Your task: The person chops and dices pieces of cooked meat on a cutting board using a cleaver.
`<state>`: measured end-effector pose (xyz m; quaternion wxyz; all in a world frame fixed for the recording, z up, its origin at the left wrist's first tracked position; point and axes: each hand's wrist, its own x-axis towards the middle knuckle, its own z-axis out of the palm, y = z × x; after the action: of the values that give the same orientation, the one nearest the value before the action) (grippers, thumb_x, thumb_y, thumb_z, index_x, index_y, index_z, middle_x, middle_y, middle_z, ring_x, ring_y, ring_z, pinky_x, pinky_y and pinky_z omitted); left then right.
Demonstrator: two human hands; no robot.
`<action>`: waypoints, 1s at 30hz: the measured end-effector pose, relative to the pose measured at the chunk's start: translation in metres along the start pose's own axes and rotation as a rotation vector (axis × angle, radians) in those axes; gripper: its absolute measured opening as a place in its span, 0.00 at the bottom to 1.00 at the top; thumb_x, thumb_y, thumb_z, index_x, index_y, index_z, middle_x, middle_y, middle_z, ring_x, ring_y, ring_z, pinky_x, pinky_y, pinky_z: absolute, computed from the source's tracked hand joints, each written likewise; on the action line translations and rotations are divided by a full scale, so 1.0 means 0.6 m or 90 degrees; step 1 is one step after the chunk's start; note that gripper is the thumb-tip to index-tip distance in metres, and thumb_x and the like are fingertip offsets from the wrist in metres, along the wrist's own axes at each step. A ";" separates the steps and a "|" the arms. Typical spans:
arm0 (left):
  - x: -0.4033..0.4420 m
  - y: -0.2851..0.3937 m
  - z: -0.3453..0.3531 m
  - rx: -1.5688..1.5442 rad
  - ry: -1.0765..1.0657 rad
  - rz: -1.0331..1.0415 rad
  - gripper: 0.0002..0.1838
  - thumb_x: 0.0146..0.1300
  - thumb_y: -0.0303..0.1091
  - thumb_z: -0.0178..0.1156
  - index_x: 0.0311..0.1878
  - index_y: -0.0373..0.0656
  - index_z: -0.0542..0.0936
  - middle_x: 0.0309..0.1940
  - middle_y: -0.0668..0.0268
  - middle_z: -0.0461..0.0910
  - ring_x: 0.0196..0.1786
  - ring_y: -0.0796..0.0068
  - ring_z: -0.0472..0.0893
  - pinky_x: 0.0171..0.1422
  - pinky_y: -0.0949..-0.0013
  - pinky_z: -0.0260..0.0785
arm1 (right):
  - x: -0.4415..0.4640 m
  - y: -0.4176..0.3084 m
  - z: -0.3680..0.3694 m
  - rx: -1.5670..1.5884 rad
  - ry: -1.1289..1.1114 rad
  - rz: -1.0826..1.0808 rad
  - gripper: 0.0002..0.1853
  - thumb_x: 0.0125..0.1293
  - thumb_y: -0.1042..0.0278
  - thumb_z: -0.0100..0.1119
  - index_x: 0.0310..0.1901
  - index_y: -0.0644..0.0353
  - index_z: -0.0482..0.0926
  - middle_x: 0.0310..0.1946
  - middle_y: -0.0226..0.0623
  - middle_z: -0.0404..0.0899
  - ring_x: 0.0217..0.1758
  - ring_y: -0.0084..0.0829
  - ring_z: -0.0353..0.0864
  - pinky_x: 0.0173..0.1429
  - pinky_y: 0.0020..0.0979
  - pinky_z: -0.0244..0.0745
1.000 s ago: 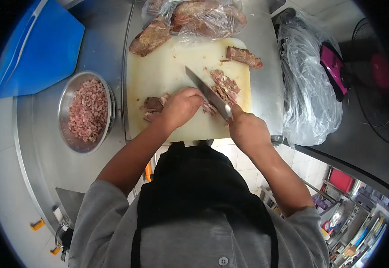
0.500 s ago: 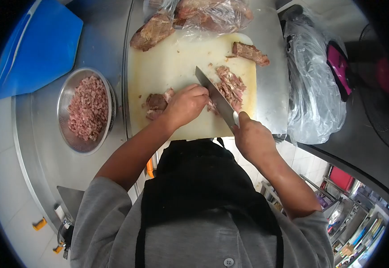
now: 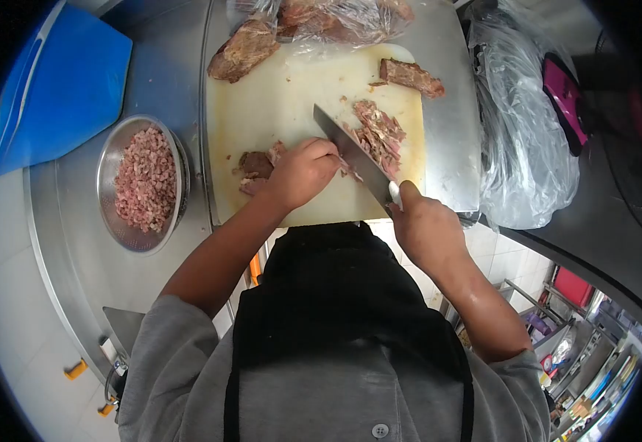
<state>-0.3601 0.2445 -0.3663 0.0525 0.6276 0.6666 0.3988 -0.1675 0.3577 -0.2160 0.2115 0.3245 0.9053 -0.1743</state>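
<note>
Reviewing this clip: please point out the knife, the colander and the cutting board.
Knife (image 3: 358, 156): head view, middle of the blade.
Colander (image 3: 135, 240): head view, inner wall below the diced pieces (image 3: 146, 180).
Cutting board (image 3: 262, 110): head view, bare upper-left surface.

The head view looks steeply down onto the cutting board (image 3: 284, 107), outer corners unreadably dark.

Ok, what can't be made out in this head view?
Head view:
- Knife handle: mostly covered by the right hand.
- Meat scraps at the left hand: its curled fingers hide how much is held, if any.
- Bagged meat: cut off by the top edge.
- Shelf items, lower right: too small to identify.
</note>
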 end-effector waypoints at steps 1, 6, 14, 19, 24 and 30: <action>-0.004 0.002 0.001 0.005 -0.012 -0.002 0.04 0.56 0.22 0.69 0.35 0.39 0.86 0.41 0.62 0.83 0.45 0.61 0.84 0.49 0.62 0.79 | 0.001 0.004 0.010 0.000 -0.002 0.002 0.09 0.72 0.67 0.55 0.44 0.63 0.71 0.29 0.54 0.85 0.35 0.55 0.88 0.41 0.53 0.81; -0.004 -0.001 0.007 0.005 0.014 0.022 0.02 0.56 0.23 0.67 0.33 0.40 0.85 0.39 0.65 0.84 0.45 0.63 0.84 0.48 0.62 0.80 | 0.012 0.009 0.038 0.002 -0.008 0.005 0.10 0.72 0.64 0.57 0.45 0.62 0.71 0.27 0.55 0.84 0.34 0.56 0.86 0.41 0.55 0.79; 0.001 0.000 -0.009 0.040 -0.064 0.021 0.04 0.58 0.23 0.66 0.37 0.39 0.87 0.43 0.61 0.86 0.47 0.59 0.84 0.52 0.61 0.80 | 0.031 0.021 0.054 0.033 0.029 -0.013 0.10 0.71 0.66 0.55 0.47 0.63 0.72 0.32 0.57 0.85 0.38 0.57 0.87 0.45 0.54 0.81; 0.012 -0.014 -0.131 0.037 0.004 -0.214 0.13 0.57 0.26 0.66 0.46 0.37 0.87 0.51 0.54 0.85 0.53 0.52 0.83 0.62 0.59 0.76 | 0.010 0.023 -0.005 0.084 0.047 -0.005 0.14 0.72 0.63 0.55 0.51 0.65 0.74 0.36 0.58 0.86 0.42 0.59 0.86 0.51 0.54 0.80; -0.023 -0.004 -0.178 0.124 -0.239 -0.195 0.25 0.50 0.31 0.73 0.54 0.40 0.85 0.55 0.53 0.81 0.57 0.50 0.81 0.67 0.57 0.72 | 0.018 0.022 0.050 0.123 -0.041 -0.060 0.17 0.72 0.60 0.57 0.53 0.65 0.74 0.42 0.59 0.85 0.49 0.58 0.85 0.57 0.53 0.78; -0.018 0.045 -0.073 0.030 -0.199 -0.313 0.26 0.49 0.32 0.75 0.54 0.40 0.85 0.54 0.53 0.81 0.59 0.49 0.78 0.66 0.56 0.72 | 0.020 0.067 0.049 0.154 0.035 -0.020 0.18 0.71 0.61 0.58 0.54 0.65 0.74 0.41 0.59 0.85 0.49 0.57 0.85 0.55 0.52 0.79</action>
<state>-0.3615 0.2116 -0.3253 0.2349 0.5023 0.7914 0.2572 -0.1414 0.3800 -0.2544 0.1428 0.3380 0.8882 -0.2765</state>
